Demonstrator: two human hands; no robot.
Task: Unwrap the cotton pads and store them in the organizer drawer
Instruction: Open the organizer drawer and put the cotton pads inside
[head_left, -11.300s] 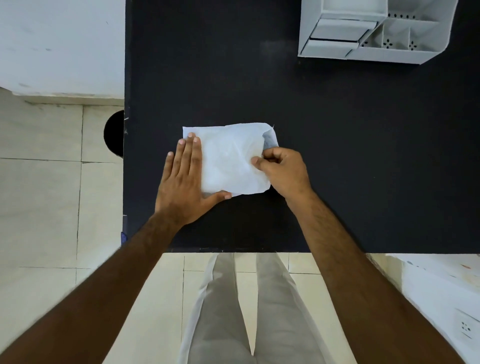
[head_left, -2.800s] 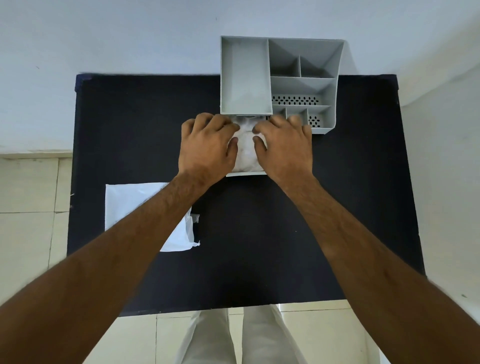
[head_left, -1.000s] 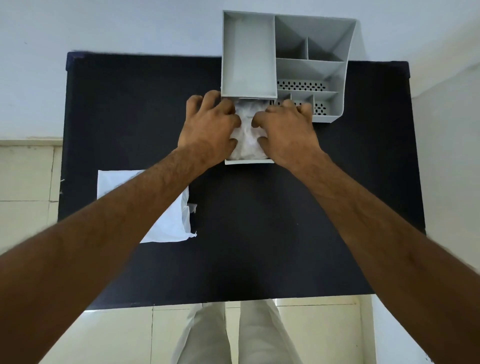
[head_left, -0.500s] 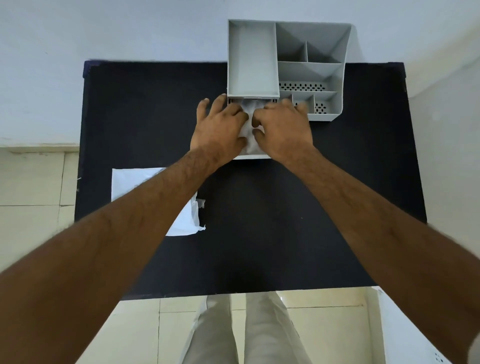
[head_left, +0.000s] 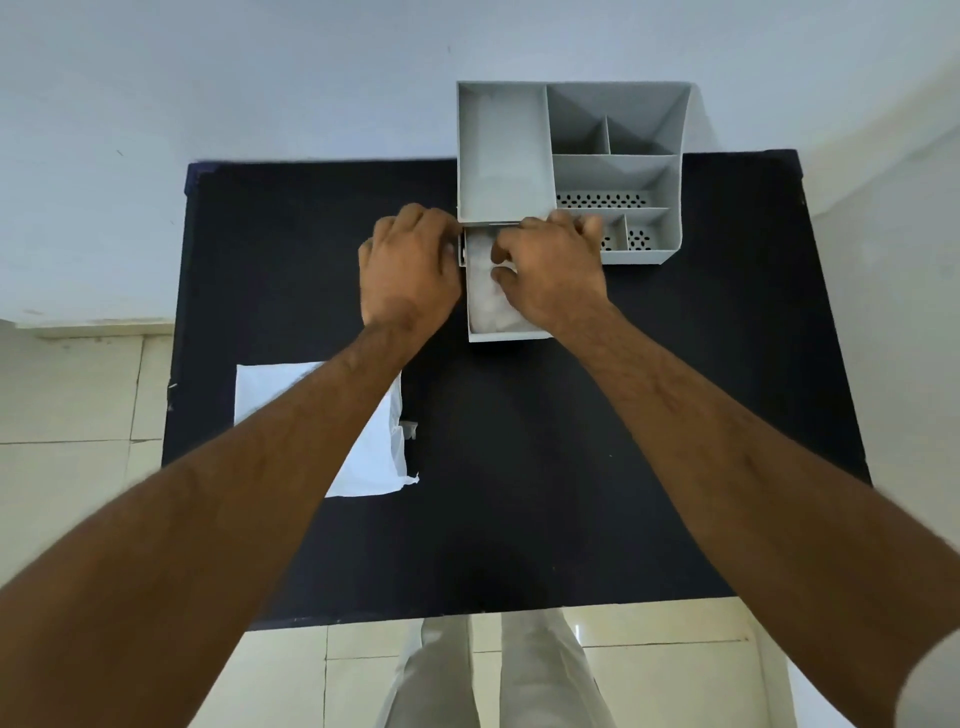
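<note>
A grey organizer (head_left: 569, 150) stands at the far edge of the black table (head_left: 519, 467). Its small drawer (head_left: 506, 335) is pulled out toward me and holds white cotton pads (head_left: 485, 296). My right hand (head_left: 553, 275) lies over the drawer with its fingers curled down on the pads. Beside the drawer's left wall rests my left hand (head_left: 410, 270), fingers curled against the drawer's edge. Much of the drawer's inside is hidden by my right hand. The white wrapper (head_left: 363, 457) lies flat at the table's left, partly under my left forearm.
The organizer's top has several open compartments (head_left: 613, 171), some with perforated floors. A pale wall stands right behind the table. Tiled floor shows to the left and at the near edge, with my legs (head_left: 498, 675) below.
My left hand has slid off the pads to the drawer's left side. My right hand stays pressed on the pads. The camera view has shifted slightly.
</note>
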